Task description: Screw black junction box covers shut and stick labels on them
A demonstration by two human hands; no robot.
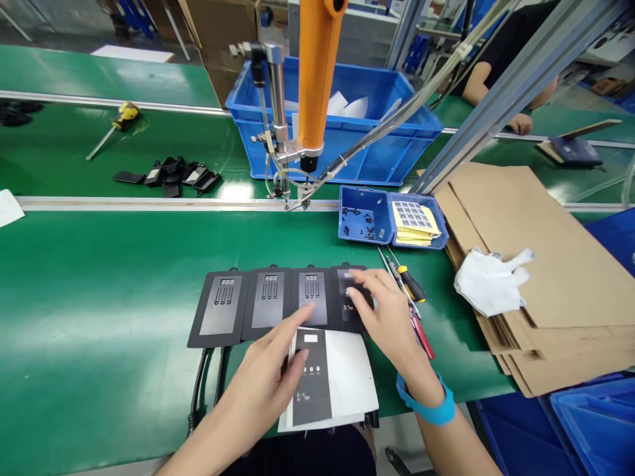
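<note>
Several black control panels lie side by side on the green bench. Three, a left panel [217, 322], a second panel [266, 317] and a third panel [312, 317], show a small digit window and three slots. The fourth panel [337, 320] has a dark faceplate sticker on its face, partly covered by my right hand [389, 311]; that hand is above it with thumb and fingers apart. Below the third panel, white backing sheets [352, 377] carry another dark sticker [312, 396]. My left hand [275, 363] is over their left edge, fingers spread.
An orange electric screwdriver [317, 86] hangs before a large blue crate [362, 155]. Small blue bins [364, 198] hold screws and yellow-backed labels. Hand tools [411, 284] lie right of the panels, near cardboard sheets [560, 251] with a white glove [491, 281]. A co-worker's arm [479, 82] shows behind.
</note>
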